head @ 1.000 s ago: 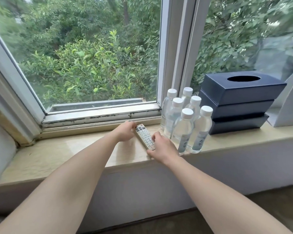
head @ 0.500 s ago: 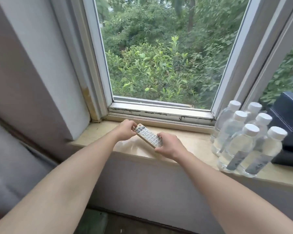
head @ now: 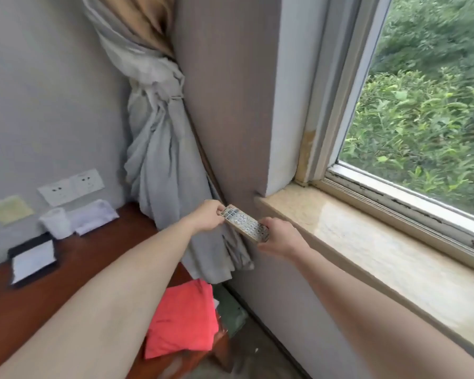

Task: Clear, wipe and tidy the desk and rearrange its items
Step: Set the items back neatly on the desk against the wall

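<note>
Remote control [head: 244,227] is in the air near the middle of the view, held between both hands in front of the knotted grey curtain [head: 162,160]. It is clear of the stone windowsill [head: 367,242] at three o'clock and of the brown wooden bench [head: 93,255] at eight o'clock.

At nine o'clock on that bench lies a black tray [head: 29,244] with white paper [head: 33,262] in it. Folded white towels [head: 77,217] stand behind it against the wall, under two wall sockets [head: 71,187] and beside a yellow note [head: 10,209]. A red cloth [head: 184,321] lies at six o'clock, at the bench's end.

Both forearms reach forward and converge. The left hand [head: 208,216] pinches the remote's far end with curled fingers, and the right hand [head: 281,237] grips its near end from the side, knuckles up.

The remote is slim and pale grey. Its keypad faces up, with rows of small buttons blurred beyond reading, and its long axis runs from ten o'clock to four o'clock.
</note>
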### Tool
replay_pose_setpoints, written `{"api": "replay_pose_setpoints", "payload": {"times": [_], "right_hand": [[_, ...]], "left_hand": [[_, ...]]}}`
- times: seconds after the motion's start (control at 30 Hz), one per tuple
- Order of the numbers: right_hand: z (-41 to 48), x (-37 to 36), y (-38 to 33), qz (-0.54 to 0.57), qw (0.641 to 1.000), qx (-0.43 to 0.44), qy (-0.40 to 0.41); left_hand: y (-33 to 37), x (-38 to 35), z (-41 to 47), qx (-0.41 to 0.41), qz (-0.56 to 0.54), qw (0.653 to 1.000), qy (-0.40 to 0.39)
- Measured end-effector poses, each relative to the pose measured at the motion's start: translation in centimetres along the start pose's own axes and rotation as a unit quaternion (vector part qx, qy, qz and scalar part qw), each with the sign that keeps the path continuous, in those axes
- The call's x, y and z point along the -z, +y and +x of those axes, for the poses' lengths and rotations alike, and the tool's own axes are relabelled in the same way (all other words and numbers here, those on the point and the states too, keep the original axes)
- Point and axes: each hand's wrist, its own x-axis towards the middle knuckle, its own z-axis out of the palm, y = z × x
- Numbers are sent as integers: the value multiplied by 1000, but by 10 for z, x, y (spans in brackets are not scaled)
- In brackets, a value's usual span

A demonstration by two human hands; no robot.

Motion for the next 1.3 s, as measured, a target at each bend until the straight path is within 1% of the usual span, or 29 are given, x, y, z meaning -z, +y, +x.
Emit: {"api": "replay_pose_setpoints", "payload": {"times": [0.23, 0.5, 0.77, 0.97, 1.1, 1.3], "right_hand": [[38, -60, -105, -20, 993, 98, -65], [67, -138, -227, -38, 970, 192, -141], [101, -213, -343, -32, 942, 256, -213], [131, -267, -409, 10, 928, 271, -254], [156, -291, -439, 29, 930, 255, -262], [194, -324, -461, 62, 937, 219, -264]], "left_hand": [[-111, 53, -76, 120, -31, 989, 79], [-224, 109, -150, 220, -62, 968, 108], [-340, 146, -193, 313, -105, 935, 129], [-424, 164, -194, 355, -132, 916, 133], [-464, 178, -178, 346, -144, 915, 147], [-506, 194, -138, 346, -153, 914, 145]]}}
